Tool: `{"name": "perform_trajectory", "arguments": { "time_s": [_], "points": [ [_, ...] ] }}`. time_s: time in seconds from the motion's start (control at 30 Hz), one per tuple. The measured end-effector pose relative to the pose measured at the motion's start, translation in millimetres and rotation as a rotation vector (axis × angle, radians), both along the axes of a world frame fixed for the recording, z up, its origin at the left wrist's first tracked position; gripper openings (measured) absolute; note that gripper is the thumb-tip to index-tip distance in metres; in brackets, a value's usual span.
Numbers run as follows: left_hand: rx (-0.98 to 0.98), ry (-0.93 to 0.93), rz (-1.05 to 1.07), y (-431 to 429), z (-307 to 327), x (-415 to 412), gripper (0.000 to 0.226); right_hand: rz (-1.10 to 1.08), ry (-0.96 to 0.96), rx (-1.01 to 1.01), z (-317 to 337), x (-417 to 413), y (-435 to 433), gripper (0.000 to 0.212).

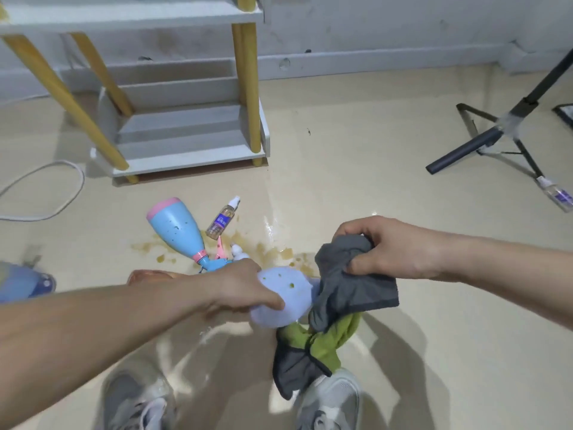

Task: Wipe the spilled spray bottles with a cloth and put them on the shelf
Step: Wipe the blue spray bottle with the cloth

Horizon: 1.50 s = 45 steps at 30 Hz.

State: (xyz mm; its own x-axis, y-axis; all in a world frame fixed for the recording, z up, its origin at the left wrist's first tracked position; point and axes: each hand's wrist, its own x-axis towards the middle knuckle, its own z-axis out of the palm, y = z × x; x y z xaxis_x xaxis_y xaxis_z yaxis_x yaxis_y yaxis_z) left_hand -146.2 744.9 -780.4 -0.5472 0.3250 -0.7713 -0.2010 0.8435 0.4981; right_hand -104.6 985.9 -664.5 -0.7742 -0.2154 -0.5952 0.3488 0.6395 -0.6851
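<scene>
Gripping a pale purple spray bottle [286, 301] round its body, the left hand [245, 287] holds it above the floor [372, 169], just over the shoes [328, 398]. The bottle is opaque, so what is inside cannot be told; a few greenish spots mark its side. The right hand [393, 246] clutches a grey and green cloth [350, 293] bunched in its fingers, and the cloth touches the right side of the held bottle and hangs down below it.

On the floor beyond the hands a blue bottle [175, 231] with a pink base lies on its side, spotted too, its nozzle end hidden behind the left hand. Just beside it lies a small clear bottle [221, 220] with a purple label (the liquid in it looks amber). Both lie at the edge of a brown spill [273, 252]. A second small clear bottle [558, 195] lies far right, near the foot of a black tripod [496, 135]. The white shelf [186, 144] with yellow legs stands behind the spill, against the wall, and a white cable [62, 187] loops to its left.
</scene>
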Motion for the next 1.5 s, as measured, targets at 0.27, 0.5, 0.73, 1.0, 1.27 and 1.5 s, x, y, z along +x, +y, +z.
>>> {"name": "perform_trajectory", "arguments": {
  "time_s": [0.27,0.5,0.73,1.0,1.27,1.5],
  "points": [
    [0.104,0.104,0.36,-141.2,63.5,12.6,0.056,-0.065,-0.002,-0.435,-6.9,-15.0,-163.4,0.037],
    [0.144,0.252,0.715,-188.8,-16.2,44.0,0.037,0.047,0.508,-0.173,-135.3,38.1,-284.5,0.039],
    [0.19,0.195,0.854,-196.0,-40.5,68.2,0.082,-0.336,0.428,0.165,-198.7,4.0,-289.3,0.05],
    [0.104,0.519,0.589,-182.9,-10.7,67.0,0.017,-0.026,0.786,0.052,-137.3,39.3,-308.2,0.038],
    [0.14,0.887,0.594,-197.6,12.8,88.9,0.073,-0.415,0.418,-0.227,-115.0,7.4,-289.2,0.033],
    [0.406,0.422,1.349,-241.9,20.1,97.8,0.034,-0.01,0.717,-0.219,-133.7,31.5,-367.6,0.039]
  ]
}}
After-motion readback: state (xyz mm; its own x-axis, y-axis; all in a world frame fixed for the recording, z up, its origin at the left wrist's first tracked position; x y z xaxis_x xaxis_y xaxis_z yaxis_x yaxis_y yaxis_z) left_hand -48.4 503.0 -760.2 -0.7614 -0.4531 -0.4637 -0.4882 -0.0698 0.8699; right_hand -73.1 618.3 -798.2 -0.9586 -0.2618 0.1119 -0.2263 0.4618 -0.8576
